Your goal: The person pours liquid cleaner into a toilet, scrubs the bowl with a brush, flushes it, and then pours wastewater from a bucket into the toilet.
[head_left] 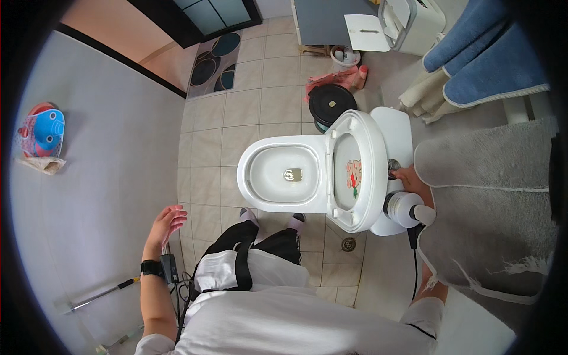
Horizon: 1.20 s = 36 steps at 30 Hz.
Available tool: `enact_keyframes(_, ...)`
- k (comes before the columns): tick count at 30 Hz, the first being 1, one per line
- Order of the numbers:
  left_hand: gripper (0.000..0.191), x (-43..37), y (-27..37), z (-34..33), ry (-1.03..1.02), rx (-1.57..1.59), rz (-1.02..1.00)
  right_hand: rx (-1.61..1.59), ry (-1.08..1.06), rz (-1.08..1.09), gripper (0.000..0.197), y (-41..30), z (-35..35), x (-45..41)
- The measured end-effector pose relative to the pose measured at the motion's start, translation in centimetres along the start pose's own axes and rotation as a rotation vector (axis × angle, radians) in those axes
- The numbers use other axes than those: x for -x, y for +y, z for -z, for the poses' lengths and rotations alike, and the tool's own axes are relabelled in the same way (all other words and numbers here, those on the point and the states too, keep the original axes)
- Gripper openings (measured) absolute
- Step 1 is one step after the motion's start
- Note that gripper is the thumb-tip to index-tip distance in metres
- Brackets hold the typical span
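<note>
A white toilet point(246, 153) stands before me, its seat and lid raised and a little water in the bowl. A cartoon sticker point(354, 173) shows on the raised lid. My right hand point(410, 179) reaches past the lid, a fingertip touching the round metal flush button point(392, 167) on the tank point(392, 128). A grey towel point(483, 164) and a white pump-type bottle point(401, 208) partly hide that hand and its forearm. My left hand point(166, 224) hangs in the air near the left wall, empty, its fingers loosely bent and apart.
A black-lidded bin point(330, 106) stands beside the toilet, near a pink cloth point(339, 79) and a small bucket point(346, 62). Blue towels point(492, 57) hang at upper right. A floor drain point(349, 244) lies near my feet. A patterned mat point(213, 64) lies by the doorway.
</note>
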<state>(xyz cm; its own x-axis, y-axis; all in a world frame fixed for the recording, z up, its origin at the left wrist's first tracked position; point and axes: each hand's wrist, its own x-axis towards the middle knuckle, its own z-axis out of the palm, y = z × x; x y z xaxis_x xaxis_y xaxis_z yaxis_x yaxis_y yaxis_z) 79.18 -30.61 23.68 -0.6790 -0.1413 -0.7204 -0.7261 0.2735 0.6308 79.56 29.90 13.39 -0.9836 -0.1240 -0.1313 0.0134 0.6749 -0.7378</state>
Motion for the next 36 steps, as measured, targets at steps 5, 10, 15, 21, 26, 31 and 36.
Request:
enact_keyframes(5,0.023,0.0,-1.8,1.3,0.009,0.017,0.009,0.027,-0.001,0.014,0.029,-0.7,-0.1,-0.5)
enact_keyframes(10,0.023,0.1,-2.4,1.8,0.023,0.029,0.028,0.051,-0.002,0.005,0.03,-0.6,0.1,-0.4)
enact_keyframes(15,0.023,0.1,-2.6,2.4,0.026,0.049,0.008,0.072,-0.01,-0.002,0.03,-0.7,0.2,-0.1)
enact_keyframes(21,0.022,-0.4,-3.1,2.8,0.016,0.063,0.011,0.121,-0.014,-0.003,0.031,-1.2,0.6,0.1)
enact_keyframes(26,0.022,0.2,-2.8,3.4,0.056,0.056,0.015,-0.097,0.123,0.114,0.033,0.9,-0.9,0.1)
enact_keyframes(31,0.023,0.2,-3.1,3.8,0.053,0.071,0.011,-0.194,0.2,0.189,0.019,-1.2,-0.5,0.6)
enact_keyframes(36,0.024,0.2,-3.3,3.9,0.049,0.054,0.018,-0.067,0.258,0.144,0.011,-0.5,-0.8,0.8)
